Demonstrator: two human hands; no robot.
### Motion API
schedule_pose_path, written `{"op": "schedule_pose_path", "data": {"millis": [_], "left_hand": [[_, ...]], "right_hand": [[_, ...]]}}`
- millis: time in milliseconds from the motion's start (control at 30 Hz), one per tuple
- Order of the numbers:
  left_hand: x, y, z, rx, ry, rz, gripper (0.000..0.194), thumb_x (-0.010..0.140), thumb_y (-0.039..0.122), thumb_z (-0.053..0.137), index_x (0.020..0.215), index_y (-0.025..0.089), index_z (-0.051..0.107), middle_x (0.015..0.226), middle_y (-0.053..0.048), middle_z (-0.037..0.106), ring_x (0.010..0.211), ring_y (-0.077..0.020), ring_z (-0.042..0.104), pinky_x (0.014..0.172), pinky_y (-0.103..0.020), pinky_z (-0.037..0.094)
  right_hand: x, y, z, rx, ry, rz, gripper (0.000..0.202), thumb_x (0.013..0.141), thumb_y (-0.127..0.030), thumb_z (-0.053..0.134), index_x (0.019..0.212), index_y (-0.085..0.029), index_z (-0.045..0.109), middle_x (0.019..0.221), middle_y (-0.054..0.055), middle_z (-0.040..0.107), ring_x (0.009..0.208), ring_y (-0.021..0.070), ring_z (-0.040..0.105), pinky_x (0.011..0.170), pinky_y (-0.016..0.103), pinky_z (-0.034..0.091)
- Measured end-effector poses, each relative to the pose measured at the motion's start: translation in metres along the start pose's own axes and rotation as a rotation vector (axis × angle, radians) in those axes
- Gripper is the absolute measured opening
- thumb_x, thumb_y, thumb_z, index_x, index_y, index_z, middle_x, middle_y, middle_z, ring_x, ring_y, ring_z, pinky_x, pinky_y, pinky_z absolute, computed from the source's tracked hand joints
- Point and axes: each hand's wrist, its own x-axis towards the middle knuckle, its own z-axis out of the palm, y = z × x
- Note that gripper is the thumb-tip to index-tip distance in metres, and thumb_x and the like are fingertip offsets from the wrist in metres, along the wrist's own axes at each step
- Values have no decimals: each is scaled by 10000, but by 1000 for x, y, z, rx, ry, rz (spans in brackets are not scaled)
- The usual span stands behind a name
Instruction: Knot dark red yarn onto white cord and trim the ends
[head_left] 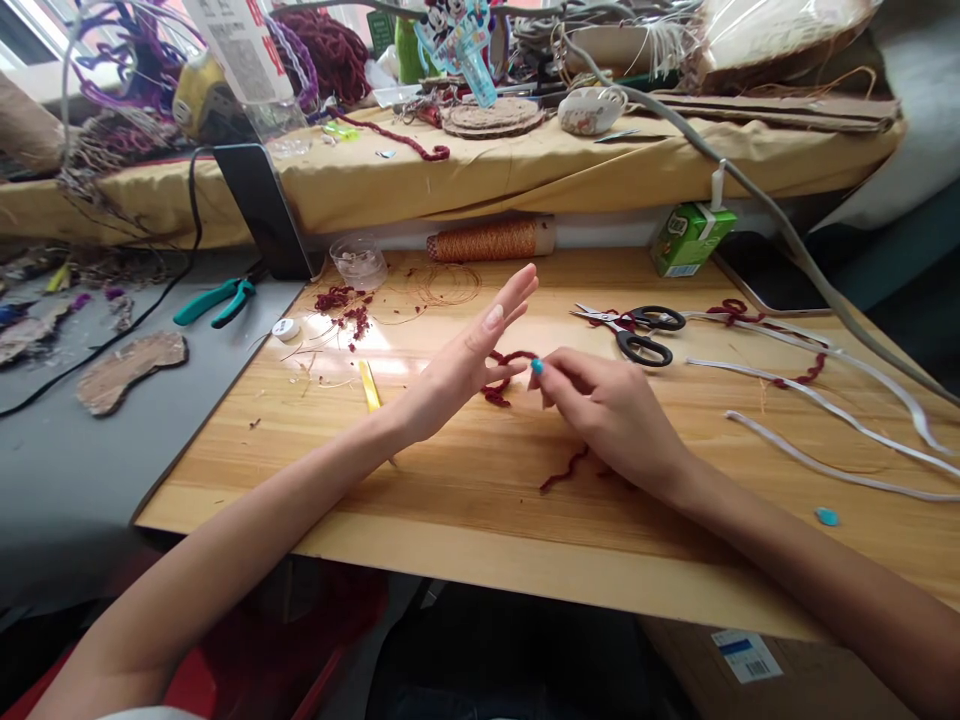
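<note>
Black-handled scissors (616, 326) lie right of centre in the frame, just beyond the right hand (630, 415), with white cords (855, 358) at the right and an orange spool (487, 240) at upper centre. The wooden tabletop (450, 500) sits below a cluttered, cloth-covered shelf (360, 190) across the top. Dark red yarn (495, 396) is at centre: the left hand's (465, 370) fingers stretch open beside it, the right hand's pinch it.

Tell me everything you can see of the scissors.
The scissors lie flat on the wooden tabletop, beyond the right hand, which does not touch them. Two silvery, metal-looking blades point left, slightly parted; two black, plastic-looking handle loops lie to the right. Dark red yarn lies around the blades and pivot, apparently touching them; how it passes there is unclear.
</note>
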Motion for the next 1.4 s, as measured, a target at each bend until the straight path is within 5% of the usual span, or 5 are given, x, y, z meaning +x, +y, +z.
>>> {"op": "schedule_pose_path", "data": {"millis": [633,833,1033,1200,1400], "left_hand": [[-4,-5,0,-186,-126,-50,410,802,412,466,1200,316,483,1297,-10,463,1246,-246,342,978,-385,325],[-4,-4,-1,-281,-105,-50,390,791,318,479,1177,268,515,1256,-21,506,1225,-233,376,1007,-378,304],[-5,7,-2,-272,-61,-19,424,818,415,394,1196,250,491,1273,-29,487,1197,-246,411,927,-356,390],[-8,12,3,-314,-120,20,425,826,450,347,1156,250,524,1227,-26,528,1165,-246,442,838,-328,441],[-10,6,10,-219,-152,-48,485,811,488,350,1245,286,430,1277,-3,480,1159,-276,440,728,-301,466]], "right_hand": [[-4,4,9,-108,-198,-108,246,858,-246,395,852,-172,630,809,45,667,675,137,570,613,248,380],[-3,3,6,-70,-165,-63,227,818,-320,483,775,-167,646,602,8,593,529,100,481,534,231,338],[7,5,-2,415,-38,171,309,746,-428,561,886,-153,578,740,19,573,567,83,459,488,209,354],[9,4,4,889,-156,223,230,723,-356,609,818,-150,577,700,10,561,609,95,517,464,195,388],[6,-5,14,899,-243,289,158,714,-293,621,697,-139,586,613,2,561,577,94,521,475,199,414]]}}
